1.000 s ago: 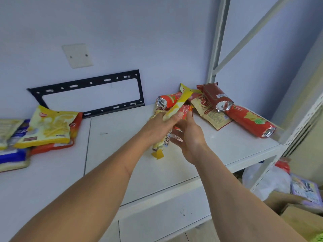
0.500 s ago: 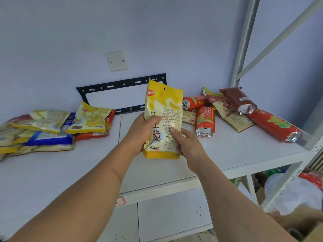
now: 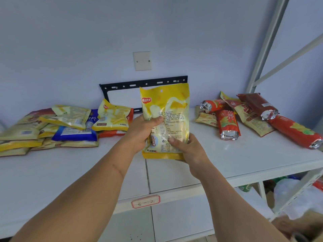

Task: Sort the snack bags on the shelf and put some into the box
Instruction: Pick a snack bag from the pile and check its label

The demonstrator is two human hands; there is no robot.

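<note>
We held one yellow snack bag (image 3: 166,119) upright above the shelf (image 3: 174,172).

Our left hand (image 3: 141,135) pinched its left edge and our right hand (image 3: 188,151) gripped its lower right corner. We judged it belonged left of the bag, with the yellow pile (image 3: 61,126); it should be laid flat and aligned.

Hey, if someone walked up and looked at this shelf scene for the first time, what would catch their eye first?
First, the yellow snack bag held upright at centre above the white shelf, the left hand gripping its left edge and the right hand its lower right corner. Next, the pile of yellow and blue bags lying at the shelf's left, and the red tube-shaped packs scattered at its right.
</note>
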